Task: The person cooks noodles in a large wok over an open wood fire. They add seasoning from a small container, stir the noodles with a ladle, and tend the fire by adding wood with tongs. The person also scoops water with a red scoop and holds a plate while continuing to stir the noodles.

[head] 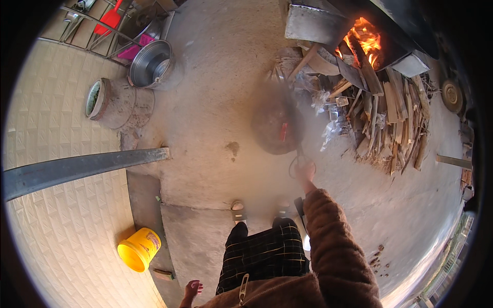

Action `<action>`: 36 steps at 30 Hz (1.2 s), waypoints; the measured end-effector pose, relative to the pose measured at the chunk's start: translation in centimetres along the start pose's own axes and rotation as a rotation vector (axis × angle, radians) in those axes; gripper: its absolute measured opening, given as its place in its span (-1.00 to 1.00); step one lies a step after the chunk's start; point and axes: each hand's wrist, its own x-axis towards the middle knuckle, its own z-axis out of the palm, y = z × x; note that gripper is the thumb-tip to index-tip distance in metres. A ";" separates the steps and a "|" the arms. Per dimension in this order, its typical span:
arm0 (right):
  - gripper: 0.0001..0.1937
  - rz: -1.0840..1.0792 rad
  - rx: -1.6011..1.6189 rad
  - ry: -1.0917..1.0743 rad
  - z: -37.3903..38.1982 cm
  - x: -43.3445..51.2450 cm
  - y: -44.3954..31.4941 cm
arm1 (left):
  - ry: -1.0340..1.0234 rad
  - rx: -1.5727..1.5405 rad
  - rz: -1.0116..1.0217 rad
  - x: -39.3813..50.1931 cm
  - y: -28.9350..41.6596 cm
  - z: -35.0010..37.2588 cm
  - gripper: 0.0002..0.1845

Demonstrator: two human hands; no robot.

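My right hand [305, 172] grips the looped metal handles of what look like fire tongs [299, 151]. Their long shaft runs forward past a dark round vessel or pan [271, 129], blurred by smoke or steam. A small red strip [284, 132] shows on this dark shape. Whether the tongs touch the vessel or hold anything at their far end is too hazy to tell. Low at my left side, my left hand [193, 288] hangs with loosely curled fingers and nothing visible in it.
Flames [364, 38] burn in a stove opening at upper right, with split firewood [400, 111] and clear plastic scraps [330, 134] before it. Along the left wall stand a metal bucket [163, 79], a drum-like container [133, 102], a metal post [96, 161] and a tipped yellow bucket [148, 244].
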 end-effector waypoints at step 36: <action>-0.81 -0.066 0.376 -0.321 -49.6 -14.5 0.7 | 0.101 -0.187 0.246 -9.8 0.2 1.6 -0.71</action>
